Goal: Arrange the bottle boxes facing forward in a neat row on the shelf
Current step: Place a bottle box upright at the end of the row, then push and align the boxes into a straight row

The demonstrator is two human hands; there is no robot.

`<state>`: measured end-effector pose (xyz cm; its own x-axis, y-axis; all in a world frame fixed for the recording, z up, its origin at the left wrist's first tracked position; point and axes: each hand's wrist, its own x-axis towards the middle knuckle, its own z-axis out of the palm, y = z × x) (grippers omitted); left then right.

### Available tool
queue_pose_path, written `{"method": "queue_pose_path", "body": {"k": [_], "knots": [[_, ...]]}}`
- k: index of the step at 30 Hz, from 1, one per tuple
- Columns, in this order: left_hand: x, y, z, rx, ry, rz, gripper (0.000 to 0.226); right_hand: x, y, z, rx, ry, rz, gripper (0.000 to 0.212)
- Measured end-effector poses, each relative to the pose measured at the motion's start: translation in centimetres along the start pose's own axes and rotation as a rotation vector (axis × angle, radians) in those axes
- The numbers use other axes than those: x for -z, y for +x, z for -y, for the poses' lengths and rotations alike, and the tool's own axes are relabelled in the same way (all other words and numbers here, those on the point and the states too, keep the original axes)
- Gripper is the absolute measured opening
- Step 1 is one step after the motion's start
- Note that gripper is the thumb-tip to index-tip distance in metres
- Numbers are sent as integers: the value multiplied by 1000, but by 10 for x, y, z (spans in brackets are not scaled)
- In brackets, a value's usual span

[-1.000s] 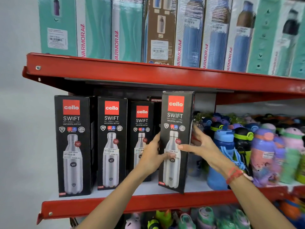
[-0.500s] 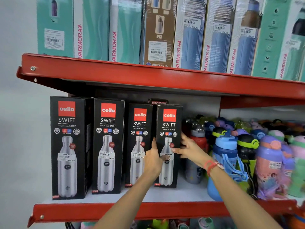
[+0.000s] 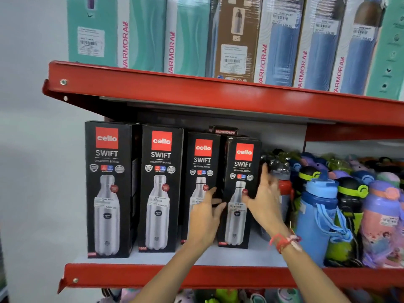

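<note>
Four black cello SWIFT bottle boxes stand side by side on the middle shelf (image 3: 218, 258), all with their fronts forward. The two left boxes (image 3: 108, 189) (image 3: 160, 189) are taller than the third (image 3: 202, 162) and the fourth box (image 3: 241, 171). My left hand (image 3: 205, 217) curls its fingers around the fourth box's left edge, in the gap beside the third box. My right hand (image 3: 265, 197) has its thumb on that box's front and its blurred, spread fingers along the right side. The fourth box rests on the shelf, slightly nearer than the third.
Several colourful plastic bottles (image 3: 319, 206) crowd the shelf just right of the fourth box. A red beam (image 3: 196, 95) of the upper shelf hangs close above, carrying tall Varmora boxes (image 3: 146, 33). Another dark box (image 3: 225, 130) stands behind the row. A grey wall is at left.
The fourth box went from tilted out in front of the shelf to standing in line beside the third. Both hands stayed on its sides; the right hand's fingers have spread.
</note>
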<state>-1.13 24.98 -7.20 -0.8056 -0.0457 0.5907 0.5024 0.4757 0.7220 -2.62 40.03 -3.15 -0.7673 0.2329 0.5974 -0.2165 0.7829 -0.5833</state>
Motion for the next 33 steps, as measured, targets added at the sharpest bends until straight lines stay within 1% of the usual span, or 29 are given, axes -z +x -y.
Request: {"method": "queue_pose_path", "body": {"k": [1, 2, 3, 4, 6, 8, 10, 11, 13, 15, 16, 19, 20, 21, 23, 25, 29, 33], "knots": [[17, -7, 5, -49, -23, -39, 42, -1, -12, 14, 14, -13, -75, 91], [35, -15, 12, -92, -36, -87, 35, -4, -24, 28, 66, 38, -124, 82], [55, -23, 21, -128, -32, -143, 30, -9, -38, 44, 134, 146, -134, 71], [76, -30, 32, -155, -17, -206, 27, -17, -50, 59, 190, 276, -101, 59], [117, -43, 54, -195, 23, -326, 23, -40, -74, 88, 250, 453, 36, 45], [151, -52, 79, -195, 70, -421, 18, -68, -97, 112, 253, 519, 195, 38], [180, -57, 103, -120, 80, -451, 19, -99, -119, 133, 235, 487, 319, 40], [191, -60, 113, -77, 70, -439, 22, -114, -129, 142, 213, 472, 371, 44], [209, -66, 128, 5, 51, -395, 37, -139, -147, 157, 146, 446, 449, 54], [222, -69, 135, 80, 59, -334, 56, -155, -161, 170, 108, 406, 470, 64], [227, -69, 136, 112, 44, -282, 61, -160, -166, 176, 95, 406, 476, 67], [237, -71, 133, 197, -119, -27, 54, -169, -173, 186, 70, 453, 482, 72], [239, -71, 135, 211, -137, 29, 52, -170, -174, 187, 70, 459, 482, 72], [242, -72, 136, 215, -126, 54, 49, -170, -175, 189, 75, 460, 473, 72], [245, -71, 143, 195, -102, 60, 44, -169, -178, 191, 84, 478, 447, 73], [248, -72, 148, 168, -139, 57, 43, -167, -182, 191, 76, 490, 433, 74], [254, -83, 151, 156, -200, 64, 48, -162, -193, 188, 72, 437, 407, 76], [257, -95, 146, 129, -102, 67, 49, -154, -202, 182, 117, 409, 381, 78]]}}
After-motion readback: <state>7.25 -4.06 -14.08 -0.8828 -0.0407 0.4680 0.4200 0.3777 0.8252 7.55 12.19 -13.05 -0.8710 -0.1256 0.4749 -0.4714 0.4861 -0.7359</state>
